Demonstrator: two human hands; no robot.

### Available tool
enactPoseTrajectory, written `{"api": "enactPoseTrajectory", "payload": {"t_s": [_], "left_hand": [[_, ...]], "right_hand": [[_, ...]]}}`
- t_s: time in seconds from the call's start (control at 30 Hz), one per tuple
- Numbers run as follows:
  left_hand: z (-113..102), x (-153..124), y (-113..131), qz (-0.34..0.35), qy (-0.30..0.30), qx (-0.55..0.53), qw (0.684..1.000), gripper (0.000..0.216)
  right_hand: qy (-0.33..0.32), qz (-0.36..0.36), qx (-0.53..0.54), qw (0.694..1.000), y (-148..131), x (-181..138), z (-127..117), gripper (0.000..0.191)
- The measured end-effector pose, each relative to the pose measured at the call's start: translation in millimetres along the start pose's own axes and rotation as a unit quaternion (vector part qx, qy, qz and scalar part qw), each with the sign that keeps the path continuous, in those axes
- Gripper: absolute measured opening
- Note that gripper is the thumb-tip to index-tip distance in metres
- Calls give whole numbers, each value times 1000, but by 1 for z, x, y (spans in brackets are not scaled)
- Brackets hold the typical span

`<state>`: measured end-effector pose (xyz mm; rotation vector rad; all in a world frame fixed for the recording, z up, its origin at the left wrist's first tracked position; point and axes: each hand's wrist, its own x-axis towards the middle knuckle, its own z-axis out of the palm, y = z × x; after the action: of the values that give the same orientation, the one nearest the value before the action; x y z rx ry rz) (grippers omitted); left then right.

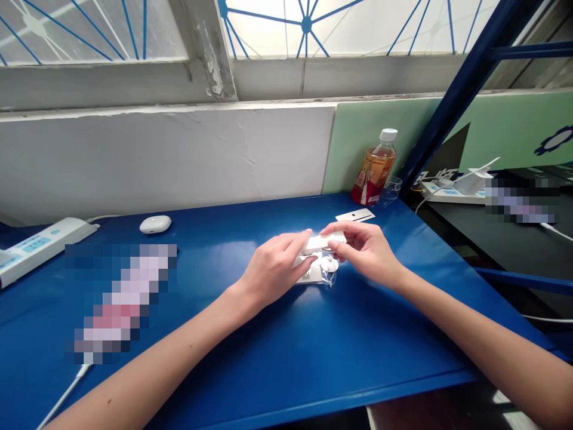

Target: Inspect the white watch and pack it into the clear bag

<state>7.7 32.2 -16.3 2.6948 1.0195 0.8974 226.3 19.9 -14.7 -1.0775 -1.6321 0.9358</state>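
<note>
A small white oblong piece [323, 241] is held between my two hands just above the desk; what it is exactly I cannot make out. At its left end, my left hand [274, 266] has closed its thumb and fingers on it. My right hand [364, 248] pinches the opposite end between thumb and fingertips. Beneath lies a clear plastic bag [330, 276] with a round white part [329, 263] showing in it. Beside that is a white flat piece [311, 273], partly covered by my left hand.
Behind my right hand lies a white card [356, 215], with a drink bottle [375, 170] farther back. At left are a white earbud case [155, 224], a power strip [45, 248] and a blurred-out object with a white cable [67, 391]. A blue post [465, 83] rises at right.
</note>
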Motion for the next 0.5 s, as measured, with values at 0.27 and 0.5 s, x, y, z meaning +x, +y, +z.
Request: {"api": "enactPoseTrajectory", "payload": {"t_s": [0.27,0.5], "left_hand": [[-8,-27,-22,-50,-146,-8,988,66],[-7,-31,-26,-23,-104,2,994,58]], "right_hand": [[3,-8,-125,992,12,10,-10,13],[7,35,-348,937,7,9,-14,12]]}}
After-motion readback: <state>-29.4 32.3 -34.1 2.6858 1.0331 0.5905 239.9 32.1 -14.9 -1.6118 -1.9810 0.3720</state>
